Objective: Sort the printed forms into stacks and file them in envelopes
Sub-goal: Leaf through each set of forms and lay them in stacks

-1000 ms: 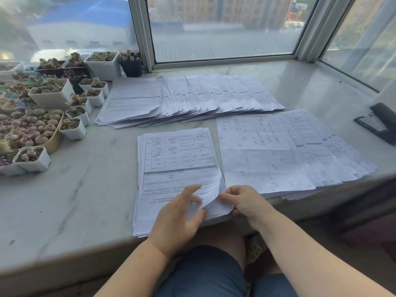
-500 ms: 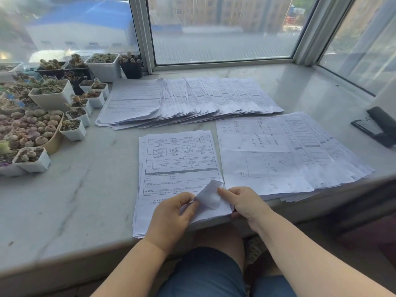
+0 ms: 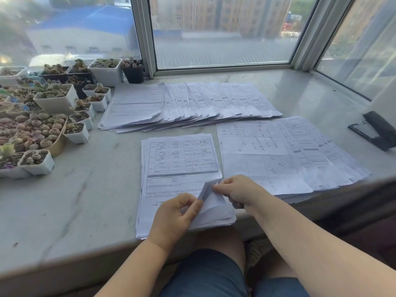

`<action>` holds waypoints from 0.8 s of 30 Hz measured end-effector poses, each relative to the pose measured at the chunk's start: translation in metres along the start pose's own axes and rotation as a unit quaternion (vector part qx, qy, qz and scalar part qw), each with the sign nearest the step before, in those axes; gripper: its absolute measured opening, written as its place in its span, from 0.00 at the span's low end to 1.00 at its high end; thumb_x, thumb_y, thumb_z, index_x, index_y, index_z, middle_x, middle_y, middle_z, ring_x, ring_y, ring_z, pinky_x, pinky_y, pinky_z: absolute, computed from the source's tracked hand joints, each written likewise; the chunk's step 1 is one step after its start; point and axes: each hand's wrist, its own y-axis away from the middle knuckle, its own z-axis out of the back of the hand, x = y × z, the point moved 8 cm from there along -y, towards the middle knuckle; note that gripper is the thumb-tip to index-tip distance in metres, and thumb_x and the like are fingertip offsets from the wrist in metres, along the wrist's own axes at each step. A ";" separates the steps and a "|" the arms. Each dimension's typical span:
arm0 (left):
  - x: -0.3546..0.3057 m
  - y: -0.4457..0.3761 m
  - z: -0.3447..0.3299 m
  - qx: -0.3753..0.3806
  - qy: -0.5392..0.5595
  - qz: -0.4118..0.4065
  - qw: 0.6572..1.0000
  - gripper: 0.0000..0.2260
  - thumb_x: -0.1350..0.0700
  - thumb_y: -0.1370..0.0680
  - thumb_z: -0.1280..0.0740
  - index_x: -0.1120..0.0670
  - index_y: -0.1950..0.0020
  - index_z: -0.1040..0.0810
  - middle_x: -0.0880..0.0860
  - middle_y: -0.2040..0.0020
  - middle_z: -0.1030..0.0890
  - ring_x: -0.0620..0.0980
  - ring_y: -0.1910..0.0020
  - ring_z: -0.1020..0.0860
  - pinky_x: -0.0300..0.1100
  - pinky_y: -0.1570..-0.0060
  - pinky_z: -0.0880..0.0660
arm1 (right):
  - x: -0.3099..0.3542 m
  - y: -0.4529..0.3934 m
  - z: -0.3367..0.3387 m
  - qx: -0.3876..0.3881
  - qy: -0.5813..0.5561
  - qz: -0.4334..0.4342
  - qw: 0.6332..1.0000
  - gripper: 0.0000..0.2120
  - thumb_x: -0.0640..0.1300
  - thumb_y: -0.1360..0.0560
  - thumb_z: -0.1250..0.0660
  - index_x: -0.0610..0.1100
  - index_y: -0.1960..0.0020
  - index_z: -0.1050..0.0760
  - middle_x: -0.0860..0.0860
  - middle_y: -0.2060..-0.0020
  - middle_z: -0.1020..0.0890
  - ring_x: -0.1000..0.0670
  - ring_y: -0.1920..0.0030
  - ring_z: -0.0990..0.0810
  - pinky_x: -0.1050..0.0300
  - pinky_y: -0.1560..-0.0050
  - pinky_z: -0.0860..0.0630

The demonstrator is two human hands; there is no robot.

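- The work was done on a pale grey marble windowsill (image 3: 75, 206) under a large window, with roofs and buildings outside.
- The task's thing, a thick stack of white printed forms (image 3: 180, 168), lay at the near edge of the sill, directly in front of the person, and its near right corner reached the edge of the sill.
- The left hand (image 3: 173, 215) was closed on the lifted lower right corner of the top sheets, thumb against the paper.
- The right hand (image 3: 240, 191) pinched the same corner from the other side, so the corner stood up, curled, between both hands.
- It seemed that the person was separating some sheets from the stack, so the sorting was in progress; no envelope was visible.
- Just to the right lay a fanned spread of white forms with handwriting (image 3: 278, 159), close beside the stack, maybe touching it.
- Behind, a long fanned row of white printed forms (image 3: 188, 103) lay in overlapping groups along the sill.
- A black stapler (image 3: 377, 131) stood far to the right, well apart from the papers.
- Many small white plastic pots with succulents (image 3: 55, 99) and one brown tray of round succulents (image 3: 32, 133) filled the left side.
- What could go wrong: two thin sheets may stick together, so a form goes to the wrong group.
- A hard pull on the pinched corner may crease or tear it.
- The stack may slide off the near edge if it is pushed toward the person.
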 end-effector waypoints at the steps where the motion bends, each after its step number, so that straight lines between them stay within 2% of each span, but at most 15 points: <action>1: -0.001 0.002 -0.001 0.009 -0.013 -0.004 1.000 0.09 0.41 0.26 0.32 0.46 0.60 0.22 0.40 0.63 0.20 0.40 0.60 0.23 0.35 0.59 0.29 | 0.002 0.000 -0.002 0.002 -0.006 0.003 1.000 0.14 0.46 0.26 0.29 0.46 0.67 0.30 0.50 0.74 0.35 0.51 0.74 0.42 0.60 0.73 0.44; 4: -0.005 0.007 -0.006 0.037 -0.056 -0.032 0.997 0.10 0.44 0.28 0.33 0.44 0.49 0.21 0.40 0.56 0.19 0.40 0.55 0.22 0.37 0.54 0.27 | 0.005 0.000 -0.009 0.024 -0.070 0.008 0.997 0.11 0.46 0.23 0.32 0.43 0.62 0.25 0.50 0.75 0.26 0.53 0.77 0.31 0.62 0.74 0.33; 7: -0.010 0.009 -0.005 0.031 -0.058 -0.057 0.996 0.12 0.56 0.24 0.39 0.47 0.44 0.20 0.41 0.54 0.19 0.43 0.54 0.22 0.38 0.53 0.27 | 0.000 0.003 -0.011 0.047 -0.140 -0.033 0.989 0.17 0.54 0.20 0.38 0.41 0.55 0.21 0.46 0.64 0.15 0.50 0.69 0.17 0.60 0.70 0.23; 10: -0.011 0.010 0.000 0.004 -0.042 -0.047 0.998 0.13 0.57 0.24 0.40 0.46 0.46 0.20 0.35 0.56 0.21 0.38 0.55 0.23 0.31 0.54 0.29 | -0.012 0.006 -0.009 0.058 -0.134 -0.084 0.986 0.26 0.62 0.21 0.42 0.39 0.48 0.22 0.42 0.59 0.14 0.48 0.64 0.14 0.59 0.71 0.21; 12: -0.013 0.011 -0.004 0.027 -0.049 -0.051 0.997 0.12 0.57 0.25 0.39 0.47 0.46 0.20 0.37 0.54 0.20 0.40 0.53 0.23 0.36 0.51 0.27 | -0.018 0.006 -0.014 0.062 -0.135 -0.101 0.984 0.27 0.63 0.23 0.40 0.38 0.45 0.23 0.40 0.56 0.14 0.46 0.63 0.15 0.59 0.69 0.21; 13: -0.012 0.012 -0.007 0.045 -0.060 -0.054 0.996 0.14 0.58 0.26 0.38 0.48 0.44 0.19 0.39 0.49 0.20 0.41 0.48 0.22 0.38 0.47 0.27 | -0.018 0.007 -0.019 0.063 -0.135 -0.100 0.984 0.24 0.59 0.23 0.37 0.38 0.44 0.22 0.40 0.55 0.15 0.46 0.62 0.15 0.58 0.67 0.21; 15: -0.010 0.016 -0.012 0.074 -0.103 -0.055 0.990 0.21 0.63 0.30 0.35 0.51 0.39 0.21 0.44 0.38 0.23 0.44 0.38 0.26 0.38 0.36 0.32 | -0.013 0.007 -0.027 0.047 -0.072 -0.066 0.994 0.12 0.42 0.22 0.35 0.36 0.44 0.22 0.39 0.52 0.16 0.45 0.58 0.18 0.55 0.59 0.23; 16: -0.009 0.019 -0.011 0.079 -0.131 -0.058 0.987 0.24 0.65 0.32 0.34 0.52 0.37 0.22 0.46 0.35 0.25 0.47 0.35 0.27 0.38 0.32 0.35 | -0.009 0.007 -0.028 0.028 -0.007 -0.045 0.999 0.10 0.35 0.23 0.38 0.34 0.44 0.22 0.39 0.48 0.18 0.45 0.54 0.20 0.55 0.56 0.25; 18: -0.011 0.024 -0.007 0.066 -0.190 -0.075 0.977 0.27 0.68 0.34 0.32 0.55 0.36 0.23 0.52 0.33 0.26 0.53 0.32 0.29 0.44 0.30 0.37 | 0.009 0.012 -0.030 -0.005 0.092 0.020 0.996 0.12 0.31 0.23 0.44 0.35 0.44 0.25 0.43 0.47 0.22 0.48 0.51 0.28 0.60 0.58 0.31; 19: -0.013 0.026 -0.001 0.051 -0.216 -0.088 0.971 0.27 0.66 0.35 0.30 0.56 0.35 0.23 0.54 0.32 0.27 0.56 0.32 0.29 0.46 0.29 0.38 | 0.018 0.016 -0.029 -0.018 0.082 0.059 0.995 0.13 0.32 0.24 0.44 0.36 0.45 0.24 0.45 0.51 0.23 0.49 0.52 0.29 0.61 0.60 0.33; 21: -0.023 0.026 0.013 0.008 -0.241 -0.113 0.964 0.25 0.57 0.32 0.31 0.57 0.34 0.24 0.55 0.32 0.28 0.58 0.32 0.29 0.44 0.29 0.43 | 0.032 0.025 -0.021 -0.022 -0.017 0.115 0.993 0.12 0.32 0.25 0.42 0.39 0.49 0.21 0.46 0.57 0.19 0.46 0.57 0.23 0.58 0.58 0.27; 23: -0.046 0.018 0.022 -0.026 -0.246 -0.146 0.958 0.25 0.44 0.25 0.40 0.59 0.34 0.25 0.57 0.31 0.29 0.56 0.30 0.34 0.43 0.30 0.47 | 0.037 0.031 0.002 -0.032 -0.120 0.118 0.985 0.10 0.33 0.24 0.40 0.39 0.49 0.21 0.40 0.52 0.16 0.41 0.51 0.18 0.50 0.52 0.21; 24: -0.060 0.013 0.022 -0.037 -0.248 -0.171 0.953 0.28 0.40 0.22 0.44 0.60 0.33 0.26 0.59 0.31 0.30 0.55 0.30 0.36 0.43 0.29 0.48 | 0.037 0.032 0.017 -0.034 -0.173 0.112 0.978 0.09 0.33 0.24 0.39 0.39 0.49 0.21 0.39 0.50 0.17 0.39 0.50 0.18 0.50 0.52 0.21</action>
